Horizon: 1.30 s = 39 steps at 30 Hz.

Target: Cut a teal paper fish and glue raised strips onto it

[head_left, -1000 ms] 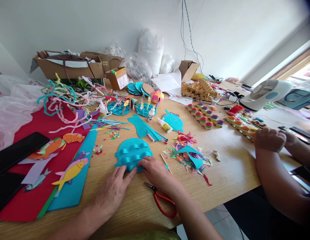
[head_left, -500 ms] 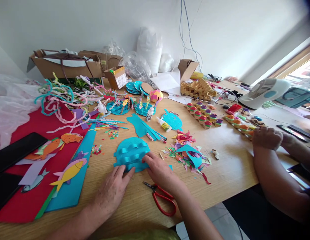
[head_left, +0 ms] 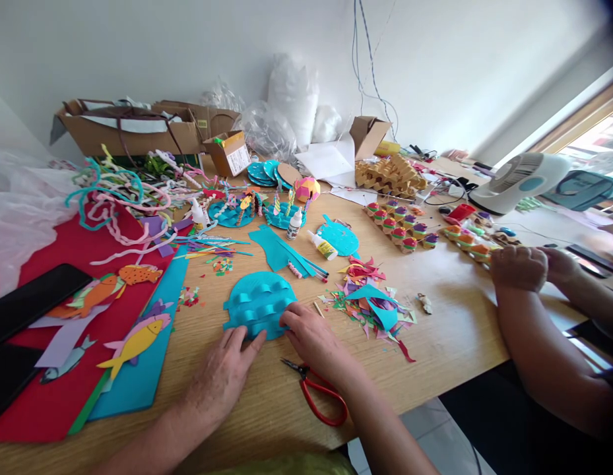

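A round blue paper disc [head_left: 259, 282] with curled strips standing in raised loops across it lies flat on the wooden table. At its lower left edge, my left hand [head_left: 222, 366] holds it, with fingertips and thumb pressed on the lowest strip. My right hand [head_left: 313, 336] has bent fingers closed on the disc's right edge; the thumb is hidden. Red-handled scissors [head_left: 316, 392] lie partly under my right forearm, blades pointing left. Beyond the disc are blue paper offcuts [head_left: 271, 247] and a glue bottle [head_left: 323, 247] on its side.
Coloured paper scraps [head_left: 368, 297] are heaped to the right. Paper fish [head_left: 138, 340] and phones [head_left: 39, 297] rest on coloured sheets [head_left: 29, 409] at left. At right, another person's hand [head_left: 518, 267] is near painted egg-carton pieces [head_left: 477, 251]. A fan [head_left: 524, 181] stands farther back.
The view has shifted slightly. My hands stay on the disc with almost no movement. The other person's hands have moved a little to the left.
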{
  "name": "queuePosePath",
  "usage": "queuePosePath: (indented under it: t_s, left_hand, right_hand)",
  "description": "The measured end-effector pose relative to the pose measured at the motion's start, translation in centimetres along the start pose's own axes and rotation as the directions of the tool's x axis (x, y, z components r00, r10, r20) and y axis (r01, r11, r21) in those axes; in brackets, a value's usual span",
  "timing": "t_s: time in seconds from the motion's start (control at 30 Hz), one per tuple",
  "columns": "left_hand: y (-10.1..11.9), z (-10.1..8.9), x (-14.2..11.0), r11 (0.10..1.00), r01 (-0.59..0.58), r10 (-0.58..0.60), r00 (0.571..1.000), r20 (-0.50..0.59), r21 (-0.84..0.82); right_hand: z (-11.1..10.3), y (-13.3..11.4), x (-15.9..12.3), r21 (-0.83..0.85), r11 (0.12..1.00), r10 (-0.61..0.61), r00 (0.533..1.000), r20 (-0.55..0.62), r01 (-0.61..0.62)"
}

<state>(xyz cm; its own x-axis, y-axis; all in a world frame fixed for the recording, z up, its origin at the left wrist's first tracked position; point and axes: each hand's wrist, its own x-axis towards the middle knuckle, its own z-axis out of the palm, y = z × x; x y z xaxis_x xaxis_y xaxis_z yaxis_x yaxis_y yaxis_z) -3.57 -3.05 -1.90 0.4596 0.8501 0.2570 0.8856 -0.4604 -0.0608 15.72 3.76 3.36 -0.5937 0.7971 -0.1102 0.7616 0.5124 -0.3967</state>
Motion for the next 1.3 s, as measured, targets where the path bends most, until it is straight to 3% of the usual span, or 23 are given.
queuePosePath:
  t_s: [0.27, 0.83, 1.3]
  left_hand:
    - [-0.04, 0.06, -0.07, 1.000, 0.012, -0.013, 1.000, -0.026, -0.021]
    - [0.05, -0.25, 0.16, 0.999, 0.020, -0.018, 0.997, 0.079, -0.032]
    - [0.04, 0.40, -0.71, 0.999, 0.007, -0.011, 0.995, -0.102, -0.046]
  right_hand:
    - [0.43, 0.00, 0.18, 0.104, 0.993, -0.052, 0.997, -0.058, 0.058]
    - [0.43, -0.59, 0.34, 0.233, 0.964, -0.101, 0.987, -0.123, 0.128]
    - [0.53, -0.89, 0.64, 0.178, 0.981, -0.065, 0.997, -0.052, 0.074]
